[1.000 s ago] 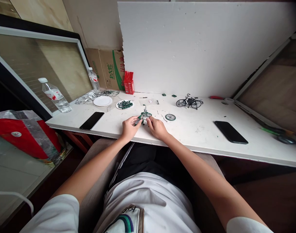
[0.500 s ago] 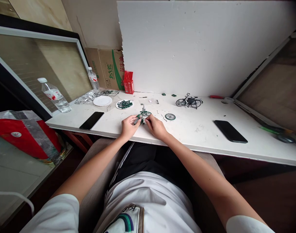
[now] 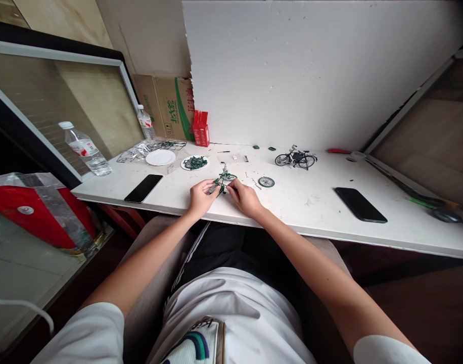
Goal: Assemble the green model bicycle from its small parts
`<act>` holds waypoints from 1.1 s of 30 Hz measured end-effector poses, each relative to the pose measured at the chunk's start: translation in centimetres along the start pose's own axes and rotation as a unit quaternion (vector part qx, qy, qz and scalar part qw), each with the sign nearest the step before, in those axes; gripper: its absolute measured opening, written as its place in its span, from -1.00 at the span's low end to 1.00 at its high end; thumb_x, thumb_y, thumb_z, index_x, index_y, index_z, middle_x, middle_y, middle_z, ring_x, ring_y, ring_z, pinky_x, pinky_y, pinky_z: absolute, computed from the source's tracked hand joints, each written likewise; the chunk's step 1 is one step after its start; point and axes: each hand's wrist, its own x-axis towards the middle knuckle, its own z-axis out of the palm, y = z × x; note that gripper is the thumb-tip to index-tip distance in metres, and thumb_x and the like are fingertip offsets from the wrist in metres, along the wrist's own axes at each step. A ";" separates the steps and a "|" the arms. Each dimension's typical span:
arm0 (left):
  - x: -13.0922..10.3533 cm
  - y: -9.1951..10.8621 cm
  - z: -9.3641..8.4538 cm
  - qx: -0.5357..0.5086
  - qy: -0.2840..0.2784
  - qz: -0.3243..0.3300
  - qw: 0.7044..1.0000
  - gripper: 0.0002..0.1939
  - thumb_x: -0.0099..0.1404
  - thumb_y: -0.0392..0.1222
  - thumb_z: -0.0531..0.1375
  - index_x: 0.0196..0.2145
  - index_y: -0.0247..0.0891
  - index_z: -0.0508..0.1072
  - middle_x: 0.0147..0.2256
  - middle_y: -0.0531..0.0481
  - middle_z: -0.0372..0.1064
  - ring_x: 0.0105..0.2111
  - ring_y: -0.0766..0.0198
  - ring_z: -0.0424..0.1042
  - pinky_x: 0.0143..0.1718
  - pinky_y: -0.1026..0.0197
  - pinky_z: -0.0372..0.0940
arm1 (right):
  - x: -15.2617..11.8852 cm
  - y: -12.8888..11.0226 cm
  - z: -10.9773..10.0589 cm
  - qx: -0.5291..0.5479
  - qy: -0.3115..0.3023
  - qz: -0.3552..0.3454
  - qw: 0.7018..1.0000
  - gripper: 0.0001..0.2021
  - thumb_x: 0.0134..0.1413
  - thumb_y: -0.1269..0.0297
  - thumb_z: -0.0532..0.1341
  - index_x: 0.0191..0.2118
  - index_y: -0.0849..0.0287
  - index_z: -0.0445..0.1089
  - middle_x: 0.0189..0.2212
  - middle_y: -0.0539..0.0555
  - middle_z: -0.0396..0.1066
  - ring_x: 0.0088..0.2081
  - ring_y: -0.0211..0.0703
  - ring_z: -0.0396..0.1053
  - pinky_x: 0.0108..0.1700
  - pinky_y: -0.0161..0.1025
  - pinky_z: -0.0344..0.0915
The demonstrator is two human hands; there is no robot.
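Near the front edge of the white table, a small green model bicycle (image 3: 227,177) lies between my hands, its front wheel and handlebar pointing away from me. My left hand (image 3: 203,197) is closed around its rear part. With thumb and forefinger pinched, my right hand (image 3: 243,196) is at the right side of the frame; whatever lies between those fingertips is too small to make out. Just right of my hands lie a loose green spoked wheel (image 3: 266,182) and a few thin small parts (image 3: 253,180). Farther back stands a black model bicycle (image 3: 295,158).
A plate of green parts (image 3: 195,163) and a white plate (image 3: 160,157) stand at left, by a dark phone (image 3: 143,188). A water bottle (image 3: 85,150) and red box (image 3: 201,129) are behind. Another phone (image 3: 361,205) lies right. The table's front edge (image 3: 292,230) is close.
Almost nothing differs. The green model bicycle's handlebar has shifted very slightly, while both hands keep their places.
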 end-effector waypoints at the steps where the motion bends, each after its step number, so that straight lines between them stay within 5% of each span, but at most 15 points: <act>1: 0.1 -0.1 0.0 -0.007 0.004 -0.007 1.000 -0.59 0.19 -0.05 0.45 -0.08 -0.33 0.60 -0.06 -0.34 0.63 -0.02 -0.05 0.64 0.09 -0.07 0.51 | 0.0 -0.2 -0.1 0.000 0.005 0.003 1.000 -0.78 0.52 0.11 0.03 -0.07 0.08 0.34 -0.26 0.08 0.57 -0.33 -0.05 0.49 -0.28 -0.22 0.24; 11: 1.6 0.1 -0.6 -0.170 0.079 -0.124 0.974 -0.51 0.07 -0.02 0.51 -0.15 -0.35 0.52 0.01 -0.35 0.60 -0.12 0.12 0.63 0.07 0.00 0.48 | 0.7 1.0 -1.6 -0.081 0.106 0.084 0.987 -0.67 0.49 0.09 0.05 -0.22 0.13 0.45 -0.22 0.19 0.49 -0.09 0.07 0.38 -0.10 -0.10 0.28; 21: 1.8 0.8 -0.7 -0.239 0.096 -0.169 0.951 -0.55 -0.04 -0.14 0.57 -0.24 -0.34 0.54 -0.13 -0.24 0.65 -0.21 0.19 0.59 -0.01 0.07 0.43 | 0.6 1.8 -1.1 -0.231 -0.018 0.089 0.969 -0.74 0.40 0.23 0.16 -0.16 0.22 0.59 -0.12 0.30 0.53 0.05 0.22 0.29 0.01 0.01 0.22; 33: 1.5 1.0 -0.7 -0.238 0.079 -0.164 0.954 -0.51 -0.07 -0.15 0.58 -0.22 -0.37 0.56 -0.13 -0.24 0.64 -0.24 0.22 0.58 -0.02 0.09 0.43 | 0.7 2.1 -1.1 -0.203 -0.010 0.104 0.974 -0.75 0.39 0.22 0.21 -0.17 0.21 0.63 -0.16 0.28 0.55 0.02 0.22 0.32 0.00 -0.01 0.26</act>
